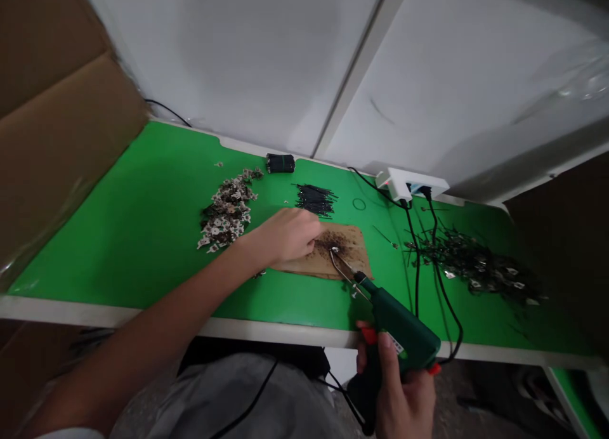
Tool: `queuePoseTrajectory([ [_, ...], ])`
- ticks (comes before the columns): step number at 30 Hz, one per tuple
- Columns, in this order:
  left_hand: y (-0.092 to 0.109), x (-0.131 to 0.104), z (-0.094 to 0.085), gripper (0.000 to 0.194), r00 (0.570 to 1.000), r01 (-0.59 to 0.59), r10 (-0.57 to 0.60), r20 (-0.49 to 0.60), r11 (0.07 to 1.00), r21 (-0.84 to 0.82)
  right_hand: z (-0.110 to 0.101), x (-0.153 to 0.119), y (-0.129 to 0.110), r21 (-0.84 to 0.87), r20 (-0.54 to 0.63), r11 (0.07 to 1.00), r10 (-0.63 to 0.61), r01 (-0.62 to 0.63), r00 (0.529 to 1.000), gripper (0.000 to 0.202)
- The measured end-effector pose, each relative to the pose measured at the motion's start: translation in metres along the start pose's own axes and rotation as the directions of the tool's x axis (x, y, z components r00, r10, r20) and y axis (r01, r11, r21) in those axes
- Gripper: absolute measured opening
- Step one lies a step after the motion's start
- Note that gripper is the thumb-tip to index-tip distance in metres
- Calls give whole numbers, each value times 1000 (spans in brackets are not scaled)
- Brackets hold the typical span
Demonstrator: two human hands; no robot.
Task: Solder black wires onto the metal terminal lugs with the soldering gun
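Note:
In my right hand (402, 388) is a green soldering gun (404, 328) with red parts, my fingers wrapped round its grip. Its metal tip points up and left, touching or just over a small shiny metal part (335, 249) on a scorched brown cardboard piece (352, 236). My left hand (292, 235) rests at the cardboard's left side, fingers closed in a pinch close to the metal part; what they hold is hidden. Left of this hand lies a heap of small metal terminals (228, 210). Just beyond it is a loose pile of short black wires (314, 200).
A tied bundle of black wires (280, 163) lies by the wall. A white power strip (413, 184) sits at the back right, its black cords (417, 268) running toward the front edge. A tangled pile of wires with metal ends (471, 261) covers the right side. A cardboard box (61, 109) stands left.

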State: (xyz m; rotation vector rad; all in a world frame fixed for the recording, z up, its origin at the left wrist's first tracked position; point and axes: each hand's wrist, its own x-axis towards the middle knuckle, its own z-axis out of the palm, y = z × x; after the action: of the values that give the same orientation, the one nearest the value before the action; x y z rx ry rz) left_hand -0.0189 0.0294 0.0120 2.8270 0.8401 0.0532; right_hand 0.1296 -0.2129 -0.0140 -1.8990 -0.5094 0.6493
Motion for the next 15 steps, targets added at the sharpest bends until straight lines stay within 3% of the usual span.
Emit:
queuePoseTrajectory([
  [4,0,-1,0,20,1000,-1,1,10,1000,9,1,2,2,58,44,994,91,-94,995,57],
  [9,1,-2,1,22,1000,8,-8,2,1000,14,0,5,4,57,34,996,62,-64,998,57],
  [15,3,-3,-2,24,999,50,-49,17,998,-27,-1,5,-12,9,85,999,48,-49,995,56],
])
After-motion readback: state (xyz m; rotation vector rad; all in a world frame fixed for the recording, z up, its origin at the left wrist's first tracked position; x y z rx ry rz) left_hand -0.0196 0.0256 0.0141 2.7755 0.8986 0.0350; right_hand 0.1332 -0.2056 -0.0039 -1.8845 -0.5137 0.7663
